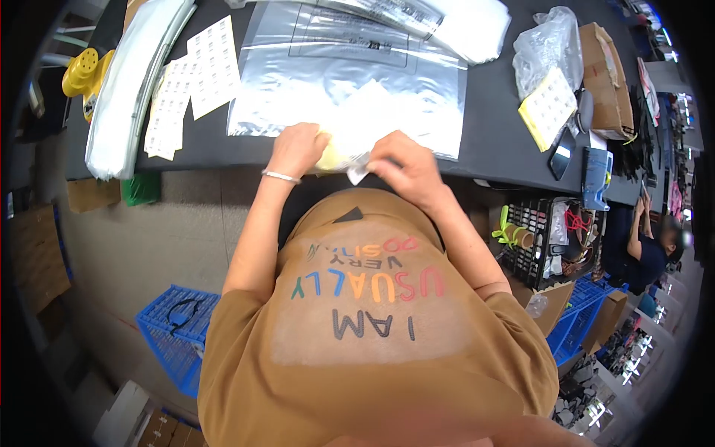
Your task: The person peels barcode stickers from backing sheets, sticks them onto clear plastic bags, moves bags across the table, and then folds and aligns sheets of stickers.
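Observation:
A clear plastic bag (298, 97) with printed text lies flat at the table's middle, its near edge at my hands. My left hand (299, 149), a bracelet at its wrist, is closed at that edge beside something pale yellow (333, 154); its exact hold is unclear. To its right, my right hand (406, 165) pinches a small whitish piece (358, 173) with thumb and fingers. Under and between the hands the plastic is blurred by glare. A rolled stack of clear bags (477, 30) lies beyond.
Left on the table are label sheets (214, 67), a long plastic bundle (138, 82) and a yellow device (86, 74). At right are a yellow-edged label pad (549, 108), a phone (562, 154) and a cardboard box (607, 82). A person (648, 246) is far right.

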Motion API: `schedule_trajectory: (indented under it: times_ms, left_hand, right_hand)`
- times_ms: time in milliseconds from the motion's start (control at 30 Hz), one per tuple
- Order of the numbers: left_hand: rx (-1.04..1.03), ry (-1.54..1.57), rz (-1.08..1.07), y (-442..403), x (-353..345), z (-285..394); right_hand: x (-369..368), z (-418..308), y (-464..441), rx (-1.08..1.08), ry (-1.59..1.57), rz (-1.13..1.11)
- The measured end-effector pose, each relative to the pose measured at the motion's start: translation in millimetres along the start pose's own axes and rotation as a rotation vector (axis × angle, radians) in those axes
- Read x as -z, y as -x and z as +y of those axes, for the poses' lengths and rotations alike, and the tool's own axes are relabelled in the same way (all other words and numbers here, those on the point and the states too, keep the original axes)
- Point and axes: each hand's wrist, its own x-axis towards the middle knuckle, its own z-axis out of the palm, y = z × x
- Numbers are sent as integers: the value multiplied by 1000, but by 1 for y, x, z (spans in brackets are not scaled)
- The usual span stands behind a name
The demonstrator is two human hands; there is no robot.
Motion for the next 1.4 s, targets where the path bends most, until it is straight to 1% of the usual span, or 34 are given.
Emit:
schedule_trajectory:
  times_ms: [33,67,133,200,233,267,300,467,533,667,800,1000,1067,1100,1167,1200,1267,1400]
  left_hand:
    - [33,-39,-8,3,2,-1]
    - [17,-34,-7,6,1,0]
    - [-305,94,218,10,-5,0]
    - [-348,82,208,8,-15,-4]
    - [-412,41,282,6,-19,-6]
    - [-476,1,357,5,-23,-7]
    - [-468,7,363,6,-25,-8]
    - [-477,81,395,9,-30,-9]
    - [-476,107,404,10,-28,-9]
    - [-479,94,414,9,-28,-6]
    - [-476,89,422,9,-27,-6]
    - [-474,90,430,9,-28,-6]
    - [-476,86,432,9,-27,-5]
    - [-476,81,434,9,-27,-5]
    - [-477,86,438,9,-28,-6]
    - [-478,92,439,9,-29,-6]
    - [-472,94,448,9,-28,-5]
    - [-466,109,463,9,-30,-6]
  right_hand:
    - [15,9,-6,-78,-66,157]
    - [31,20,-10,-161,-134,317]
    - [67,55,-27,-369,-115,463]
    - [91,92,-48,-391,100,477]
    - [96,108,-56,-392,100,480]
    - [99,125,-61,-418,134,428]
    - [100,138,-64,-443,169,374]
    - [86,167,-68,-439,257,323]
    - [82,164,-68,-473,268,385]
    - [79,162,-66,-450,305,387]
    - [79,164,-64,-448,269,381]
    - [73,161,-66,-433,345,379]
    - [70,161,-67,-400,500,339]
    - [68,163,-66,-399,501,340]
    - [63,167,-65,-274,687,312]
    - [61,164,-66,-269,686,313]
    - [58,158,-66,-228,825,314]
    - [60,158,-67,-282,921,352]
